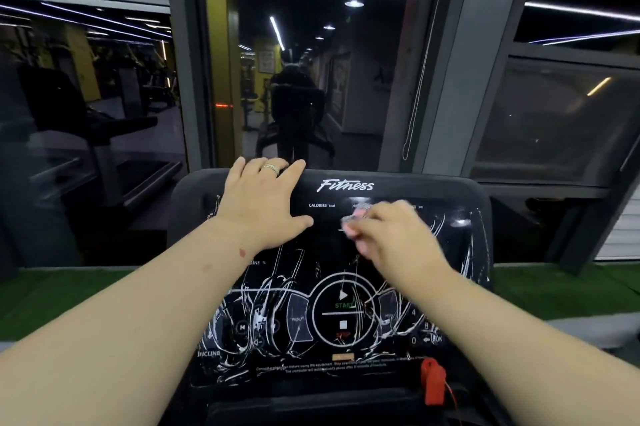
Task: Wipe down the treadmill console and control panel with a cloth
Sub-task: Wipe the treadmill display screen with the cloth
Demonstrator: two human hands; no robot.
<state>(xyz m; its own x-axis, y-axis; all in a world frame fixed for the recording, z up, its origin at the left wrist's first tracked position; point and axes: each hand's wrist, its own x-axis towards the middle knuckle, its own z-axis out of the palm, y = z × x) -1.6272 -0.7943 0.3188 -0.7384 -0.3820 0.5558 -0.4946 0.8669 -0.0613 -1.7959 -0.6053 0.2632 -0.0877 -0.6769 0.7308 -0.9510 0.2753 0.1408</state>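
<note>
We see left hand (pixel 263 204) flat, fingers over console (pixel 450 197) top edge | right hand (pixel 391 235) grip pinching blurred cloth (pixel 353 217) mid-panel | red safety key (pixel 433 380) at lower right | white smears (pixel 259 304) across buttons

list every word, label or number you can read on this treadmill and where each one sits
"Fitness": white script, top edge of the console.
"CALORIES kcal": upper display row.
"START": green, under the play arrow in the round control.
"STOP": red, under the square.
"INCLINE": lower left corner.
"PROG": faint, on a key.
Warning lines along the bottom: too blurred to read.
</note>
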